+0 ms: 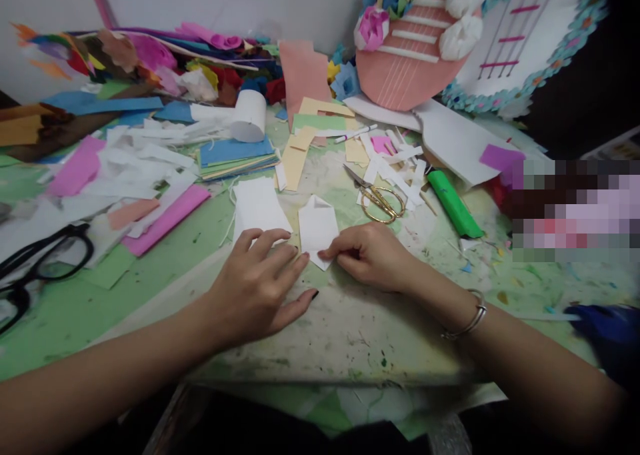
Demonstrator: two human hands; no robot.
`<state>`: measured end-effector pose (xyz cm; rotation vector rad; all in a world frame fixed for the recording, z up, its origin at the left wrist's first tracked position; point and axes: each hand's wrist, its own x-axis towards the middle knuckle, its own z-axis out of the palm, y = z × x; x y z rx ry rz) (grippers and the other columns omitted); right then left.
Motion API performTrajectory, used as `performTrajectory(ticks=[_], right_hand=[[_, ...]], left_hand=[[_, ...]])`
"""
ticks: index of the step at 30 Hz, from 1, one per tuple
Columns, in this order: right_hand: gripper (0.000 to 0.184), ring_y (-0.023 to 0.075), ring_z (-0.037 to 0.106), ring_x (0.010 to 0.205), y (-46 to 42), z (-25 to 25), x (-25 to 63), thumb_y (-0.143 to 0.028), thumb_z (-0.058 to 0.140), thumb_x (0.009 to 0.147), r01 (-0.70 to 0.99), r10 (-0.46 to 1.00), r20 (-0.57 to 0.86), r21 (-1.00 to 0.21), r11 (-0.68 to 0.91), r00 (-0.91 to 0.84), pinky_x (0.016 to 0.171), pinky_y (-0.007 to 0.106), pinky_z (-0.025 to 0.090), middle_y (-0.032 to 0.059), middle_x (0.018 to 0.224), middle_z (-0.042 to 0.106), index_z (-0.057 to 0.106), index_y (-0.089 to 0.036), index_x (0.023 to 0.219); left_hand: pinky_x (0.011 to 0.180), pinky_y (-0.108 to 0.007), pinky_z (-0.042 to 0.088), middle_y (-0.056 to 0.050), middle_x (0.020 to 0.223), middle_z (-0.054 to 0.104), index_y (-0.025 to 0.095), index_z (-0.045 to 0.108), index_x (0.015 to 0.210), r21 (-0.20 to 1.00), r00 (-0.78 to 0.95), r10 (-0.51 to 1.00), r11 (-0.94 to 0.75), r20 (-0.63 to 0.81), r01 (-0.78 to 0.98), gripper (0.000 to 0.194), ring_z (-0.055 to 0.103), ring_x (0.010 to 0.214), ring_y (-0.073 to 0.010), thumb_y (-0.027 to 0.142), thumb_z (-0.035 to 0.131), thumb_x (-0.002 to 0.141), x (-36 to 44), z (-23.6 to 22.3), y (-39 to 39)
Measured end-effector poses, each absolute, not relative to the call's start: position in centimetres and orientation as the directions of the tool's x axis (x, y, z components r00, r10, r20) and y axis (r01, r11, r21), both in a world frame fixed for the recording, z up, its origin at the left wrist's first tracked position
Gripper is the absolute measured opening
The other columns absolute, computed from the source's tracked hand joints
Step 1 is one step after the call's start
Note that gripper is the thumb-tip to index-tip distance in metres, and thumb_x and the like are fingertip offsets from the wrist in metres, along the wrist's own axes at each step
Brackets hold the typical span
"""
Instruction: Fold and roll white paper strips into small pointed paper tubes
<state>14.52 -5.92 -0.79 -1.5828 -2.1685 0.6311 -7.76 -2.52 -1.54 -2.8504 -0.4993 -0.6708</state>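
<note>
A small white folded paper (319, 225) lies on the table, its top corners turned in to a point and its lower end folded too. My right hand (373, 255) has its fingers curled and pinches the paper's lower right corner. My left hand (267, 278) is open, fingers spread, palm down; one fingertip comes close to the paper's lower left edge, and I cannot tell if it touches. Just beyond that hand lies a stack of white paper pieces (259, 205), partly covered by its fingers. Gold-handled scissors (381, 201) rest to the upper right of the folded paper.
A green tube (455, 205) lies to the right, black-framed glasses (60, 258) at the left. Paper scraps (135, 168), stacked coloured paper (237, 155), a white roll (249, 116) and a pen (356, 133) sit further back. Behind stands a pink guitar-like paper craft (407, 75).
</note>
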Motion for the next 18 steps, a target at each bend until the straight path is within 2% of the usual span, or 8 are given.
performTrajectory(ticks=[3, 7, 10, 14, 18], right_hand=[[0.034, 0.0129, 0.062, 0.066, -6.1, -0.7, 14.5, -0.012, 0.053, 0.073, 0.794, 0.955, 0.046, -0.544, 0.271, -0.294, 0.063, 0.025, 0.038, 0.0012, 0.079, 0.076, 0.078, -0.024, 0.091], [0.025, 0.0128, 0.057, 0.068, -6.6, -0.4, 14.4, -0.019, 0.056, 0.077, 0.794, 0.925, 0.110, -0.483, 0.369, -0.363, 0.061, 0.026, 0.035, 0.0030, 0.079, 0.070, 0.076, -0.021, 0.092], [0.020, 0.0120, 0.051, 0.067, -7.0, -0.5, 14.3, -0.028, 0.057, 0.083, 0.784, 0.869, 0.195, -0.374, 0.495, -0.456, 0.057, 0.028, 0.030, 0.0050, 0.087, 0.065, 0.074, -0.019, 0.091], [0.020, 0.0134, 0.049, 0.071, -7.2, -0.8, 14.1, -0.027, 0.054, 0.088, 0.786, 0.805, 0.239, -0.195, 0.587, -0.542, 0.055, 0.030, 0.023, 0.0063, 0.090, 0.064, 0.071, -0.017, 0.086], [0.021, 0.0146, 0.048, 0.073, -7.3, -0.7, 13.6, -0.018, 0.048, 0.092, 0.787, 0.770, 0.230, -0.024, 0.616, -0.595, 0.053, 0.033, 0.018, 0.0058, 0.085, 0.063, 0.067, -0.016, 0.084]], left_hand=[[0.078, -0.051, 0.048, -0.012, 0.089, 0.071, 0.013, 0.070, 0.096, -0.113, 0.827, 0.283, -0.918, 0.485, 0.380, 0.026, 0.061, 0.101, -0.0359, 0.034, 0.062, 0.083, -7.8, -1.5, -2.4], [0.081, -0.043, 0.050, -0.006, 0.088, 0.071, 0.018, 0.071, 0.092, 0.101, 0.763, 0.385, -0.914, 0.519, 0.392, 0.013, 0.062, 0.092, -0.0244, 0.023, 0.060, 0.086, -7.9, -1.6, -0.5], [0.085, -0.042, 0.050, -0.008, 0.093, 0.073, 0.017, 0.071, 0.097, 0.120, 0.715, 0.416, -0.896, 0.562, 0.427, 0.017, 0.062, 0.093, -0.0225, 0.020, 0.056, 0.088, -7.6, -1.4, 2.6], [0.090, -0.042, 0.049, -0.007, 0.101, 0.073, 0.019, 0.072, 0.100, 0.073, 0.834, 0.289, -0.955, 0.470, 0.289, 0.024, 0.060, 0.099, -0.0228, 0.018, 0.051, 0.091, -6.2, -1.3, 6.8], [0.092, -0.039, 0.048, -0.011, 0.109, 0.071, 0.018, 0.072, 0.104, 0.120, 0.895, 0.219, -0.975, 0.388, 0.186, 0.027, 0.062, 0.102, -0.0203, 0.018, 0.049, 0.091, -4.8, -1.7, 8.9]])
